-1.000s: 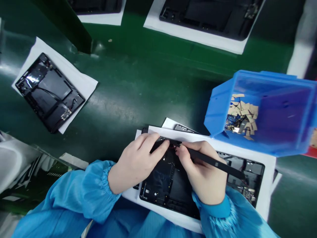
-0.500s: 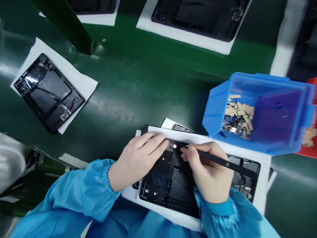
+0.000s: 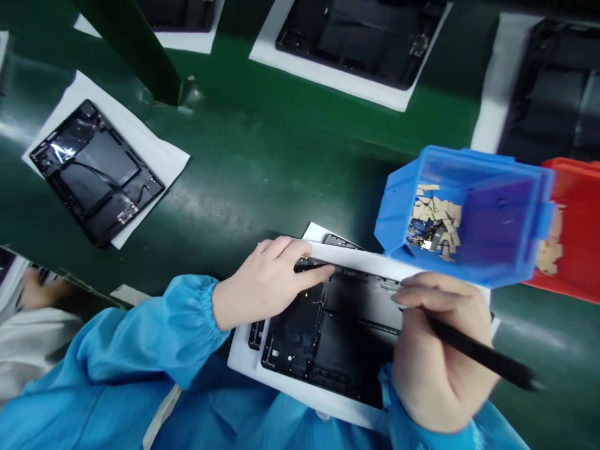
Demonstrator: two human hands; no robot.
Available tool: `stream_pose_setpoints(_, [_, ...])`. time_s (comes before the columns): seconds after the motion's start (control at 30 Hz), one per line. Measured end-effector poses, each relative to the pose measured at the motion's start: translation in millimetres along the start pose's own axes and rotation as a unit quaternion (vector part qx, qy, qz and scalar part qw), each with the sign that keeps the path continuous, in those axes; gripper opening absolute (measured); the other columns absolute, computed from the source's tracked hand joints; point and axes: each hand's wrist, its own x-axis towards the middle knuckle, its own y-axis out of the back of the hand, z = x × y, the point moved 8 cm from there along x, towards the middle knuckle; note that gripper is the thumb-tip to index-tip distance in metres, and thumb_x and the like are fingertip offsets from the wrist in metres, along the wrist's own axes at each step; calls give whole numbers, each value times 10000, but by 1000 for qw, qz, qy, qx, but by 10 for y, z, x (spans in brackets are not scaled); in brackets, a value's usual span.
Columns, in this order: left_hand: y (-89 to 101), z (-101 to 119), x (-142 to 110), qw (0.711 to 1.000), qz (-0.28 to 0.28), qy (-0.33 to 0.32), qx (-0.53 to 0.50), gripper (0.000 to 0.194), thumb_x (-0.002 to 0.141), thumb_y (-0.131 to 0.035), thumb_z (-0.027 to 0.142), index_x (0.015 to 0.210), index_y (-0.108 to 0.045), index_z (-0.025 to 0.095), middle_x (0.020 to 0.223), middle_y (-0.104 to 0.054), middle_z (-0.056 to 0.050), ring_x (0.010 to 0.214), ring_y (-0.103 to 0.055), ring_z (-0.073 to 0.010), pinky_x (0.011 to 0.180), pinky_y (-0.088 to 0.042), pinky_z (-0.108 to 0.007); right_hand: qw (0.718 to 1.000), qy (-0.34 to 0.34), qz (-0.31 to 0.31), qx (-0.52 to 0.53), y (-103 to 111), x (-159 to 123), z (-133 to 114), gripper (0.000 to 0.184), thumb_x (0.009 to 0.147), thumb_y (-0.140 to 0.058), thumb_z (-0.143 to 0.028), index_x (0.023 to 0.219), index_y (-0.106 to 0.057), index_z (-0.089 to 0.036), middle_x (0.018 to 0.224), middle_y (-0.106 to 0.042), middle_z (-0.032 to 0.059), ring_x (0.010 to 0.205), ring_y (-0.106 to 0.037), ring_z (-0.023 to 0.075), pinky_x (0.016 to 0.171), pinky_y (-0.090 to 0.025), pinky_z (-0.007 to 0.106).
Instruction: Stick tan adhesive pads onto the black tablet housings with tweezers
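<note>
An opened black tablet housing (image 3: 300, 340), its inner parts showing, lies on white sheets (image 3: 337, 409) close to my body. My left hand (image 3: 265, 281) rests on its upper left edge, fingers stretched out and the index fingertip touching the upper rim. Held in my right hand (image 3: 445, 350) is a pair of black tweezers (image 3: 487, 356), raised over the right part of the housing. The fingers cover most of the tweezers' tips, so whether they pinch anything I cannot tell. Part of another housing (image 3: 255, 334) sticks out beneath at the left.
A blue bin (image 3: 478, 219) with small beige-backed parts stands beyond my right hand, next to a red bin (image 3: 576, 231). Another opened tablet (image 3: 98, 175) lies on paper at left. More tablets (image 3: 356, 37) lie at the back, near a green post (image 3: 135, 50). Another person's hand (image 3: 35, 290) shows at lower left.
My right hand with the tweezers has moved right, away from the housing's upper middle. My left index finger has extended along the upper rim. The view has shifted slightly.
</note>
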Motion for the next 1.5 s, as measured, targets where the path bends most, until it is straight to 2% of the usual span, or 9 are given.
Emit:
stream_pose_setpoints(0.13, [87,-72,-85,996,49,-28,-67,424,843,-437,66,1247,-514,168,1219,-539,-102,1142,-507,-213,961,-480,-393,961,125,-143,-203,-409,-227,-265,62,832,-499,-243,849,-537,-197,715,-555,35,567,-527,163,489,-359,283])
stream_pose_setpoints(0.23, [108,-91,-170,995,69,-49,-53,379,842,-456,87,1213,-527,110,1243,-541,-120,1176,-495,-227,1004,-468,-393,920,162,-140,-328,-620,-351,-279,166,871,-501,-323,796,-556,-185,637,-552,22,460,-479,142,411,-259,292])
stream_pose_setpoints(0.6, [106,-31,-166,994,61,-91,-10,328,871,-455,141,1177,-571,147,1227,-569,-113,1139,-540,-234,953,-504,-405,935,46,-163,-310,-443,209,60,95,809,-546,-235,811,-639,-214,651,-669,3,499,-595,175,475,-337,261])
stream_pose_setpoints(0.77, [50,13,-190,996,37,-82,23,396,854,-446,144,1239,-535,129,1255,-543,-128,1177,-507,-253,968,-485,-401,935,123,-164,-291,-543,258,-222,82,812,-556,-210,776,-629,-200,682,-670,9,535,-588,158,483,-313,257])
stream_pose_setpoints(0.9, [25,24,-211,997,28,-63,18,448,859,-460,224,1282,-494,80,1297,-505,-158,1215,-464,-276,994,-456,-402,887,271,-180,-328,-664,-110,-506,175,825,-504,-124,691,-594,-191,592,-596,1,496,-515,142,496,-292,284])
stream_pose_setpoints(1.03, [16,-2,-190,997,0,-77,19,446,872,-462,258,1308,-474,164,1297,-508,-122,1180,-482,-263,946,-465,-404,864,299,-185,-360,-727,-370,-467,205,835,-468,-60,851,-651,-151,624,-604,15,521,-518,132,530,-316,285])
stream_pose_setpoints(1.17, [64,-7,-100,994,2,-101,45,370,879,-447,220,1238,-531,188,1231,-555,-91,1108,-525,-227,879,-466,-359,882,285,-192,-323,-466,-479,-396,178,907,-480,-189,973,-640,-148,676,-624,12,517,-511,131,540,-341,290])
stream_pose_setpoints(1.3, [62,25,-12,992,-8,-120,45,351,859,-462,207,1196,-563,221,1188,-574,-72,1071,-539,-224,889,-437,-384,901,235,-164,-327,153,-491,-140,238,941,-438,-267,1047,-612,-144,758,-659,27,578,-578,137,577,-397,268])
stream_pose_setpoints(1.5, [66,103,10,985,-20,-151,76,415,826,-523,200,1230,-542,294,1220,-559,-73,1076,-533,-272,952,-391,-495,941,-71,-59,-325,1069,-172,874,321,863,-445,-356,985,-661,-152,889,-679,105,749,-644,237,641,-458,306])
